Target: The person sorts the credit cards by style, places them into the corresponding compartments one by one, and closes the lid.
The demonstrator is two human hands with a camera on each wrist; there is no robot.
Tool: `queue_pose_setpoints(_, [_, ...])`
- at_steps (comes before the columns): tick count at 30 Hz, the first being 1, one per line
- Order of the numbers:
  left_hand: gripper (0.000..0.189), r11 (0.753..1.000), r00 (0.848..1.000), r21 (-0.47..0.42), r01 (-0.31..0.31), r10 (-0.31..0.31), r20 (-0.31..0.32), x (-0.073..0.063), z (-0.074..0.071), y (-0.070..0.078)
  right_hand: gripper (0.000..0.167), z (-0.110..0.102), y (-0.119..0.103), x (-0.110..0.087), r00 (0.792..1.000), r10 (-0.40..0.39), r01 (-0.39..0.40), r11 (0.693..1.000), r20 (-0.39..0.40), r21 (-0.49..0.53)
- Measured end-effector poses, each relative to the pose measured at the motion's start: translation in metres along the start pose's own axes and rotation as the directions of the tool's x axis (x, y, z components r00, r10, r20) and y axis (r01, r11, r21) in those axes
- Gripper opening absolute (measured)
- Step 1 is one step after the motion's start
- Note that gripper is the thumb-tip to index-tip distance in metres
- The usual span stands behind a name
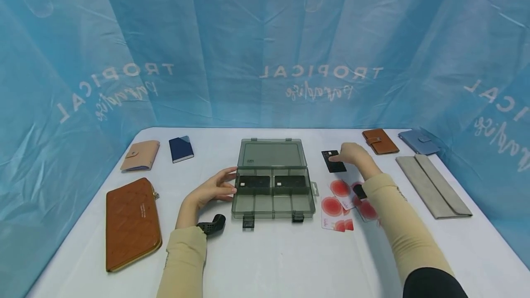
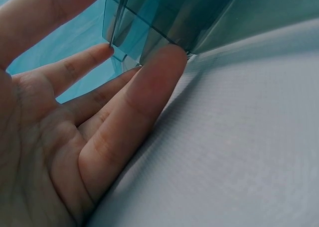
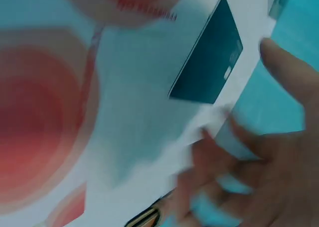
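A translucent grey-green compartment box (image 1: 271,153) lies on the white table with its lid raised. Two dark cards or stacks, one on the left (image 1: 253,186) and one on the right (image 1: 291,186), lie across its compartments. My left hand (image 1: 210,190) rests against the box's left side, fingers extended; the left wrist view shows fingertips touching the clear wall. To the right of the box, my right hand (image 1: 357,154) hovers over a black card (image 1: 334,165). In the right wrist view that card (image 3: 209,57) lies apart from the loosely spread, blurred fingers.
Several red-and-white cards (image 1: 332,208) overlap right of the box, partly under my right forearm. A brown wallet (image 1: 380,141), a blue wallet (image 1: 419,141) and a grey pouch (image 1: 432,187) lie right. Left are a tan wallet (image 1: 141,155), navy holder (image 1: 181,149) and brown zip wallet (image 1: 132,224).
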State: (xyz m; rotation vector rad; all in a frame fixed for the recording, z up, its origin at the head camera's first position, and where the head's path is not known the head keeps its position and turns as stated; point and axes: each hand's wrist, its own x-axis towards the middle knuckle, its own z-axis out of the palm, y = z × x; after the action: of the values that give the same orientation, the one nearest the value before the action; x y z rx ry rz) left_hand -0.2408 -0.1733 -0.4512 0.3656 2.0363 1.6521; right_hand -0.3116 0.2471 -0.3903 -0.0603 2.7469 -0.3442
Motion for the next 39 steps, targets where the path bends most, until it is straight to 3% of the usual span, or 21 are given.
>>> queue_pose_setpoints(2, [0.077, 1.0, 1.0, -0.003, -0.008, 0.008, 0.005, 0.0, 0.0, -0.001, 0.069, 0.004, -0.006, 0.0, 0.989, 0.138, -0.137, 0.99, 0.047, -0.029])
queue_pose_setpoints(6, [0.077, 1.0, 1.0, -0.011, -0.015, 0.015, 0.002, 0.0, 0.0, -0.002, 0.081, 0.011, -0.013, 0.0, 0.967, 0.234, -0.234, 0.972, 0.103, -0.006])
queue_pose_setpoints(11, [0.078, 1.0, 1.0, -0.016, -0.017, 0.017, -0.005, 0.001, 0.0, -0.004, 0.07, 0.012, -0.004, 0.004, 0.964, 0.224, -0.241, 0.964, 0.142, 0.117])
queue_pose_setpoints(15, [0.078, 1.0, 1.0, -0.012, -0.013, 0.013, -0.012, 0.001, 0.0, -0.004, 0.047, 0.009, 0.01, 0.01, 0.989, 0.104, -0.132, 0.942, 0.106, 0.308])
queue_pose_setpoints(17, [0.079, 1.0, 1.0, -0.009, -0.014, 0.014, -0.012, 0.002, 0.0, -0.004, 0.039, 0.007, 0.017, 0.01, 0.997, 0.044, -0.067, 0.898, 0.063, 0.435])
queue_pose_setpoints(20, [0.078, 1.0, 1.0, -0.007, -0.006, 0.006, -0.015, 0.002, 0.001, -0.004, 0.037, 0.004, 0.023, 0.008, 1.0, -0.009, 0.005, 0.798, 0.003, 0.603])
queue_pose_setpoints(24, [0.078, 1.0, 1.0, -0.009, -0.006, 0.006, -0.013, 0.002, 0.0, -0.005, 0.038, 0.002, 0.015, -0.001, 0.996, -0.054, 0.087, 0.705, -0.069, 0.704])
queue_pose_setpoints(28, [0.078, 1.0, 1.0, -0.014, -0.017, 0.017, -0.009, 0.002, 0.0, -0.006, 0.033, 0.006, -0.008, -0.016, 0.983, -0.12, 0.186, 0.648, -0.143, 0.739])
queue_pose_setpoints(32, [0.079, 1.0, 1.0, -0.008, -0.013, 0.013, -0.017, 0.001, 0.0, -0.004, 0.031, 0.015, -0.033, -0.032, 0.951, -0.203, 0.309, 0.651, -0.233, 0.694])
queue_pose_setpoints(39, [0.078, 1.0, 1.0, -0.014, -0.011, 0.011, -0.015, 0.002, -0.001, -0.006, 0.018, 0.039, -0.06, -0.043, 0.903, -0.305, 0.424, 0.747, -0.303, 0.512])
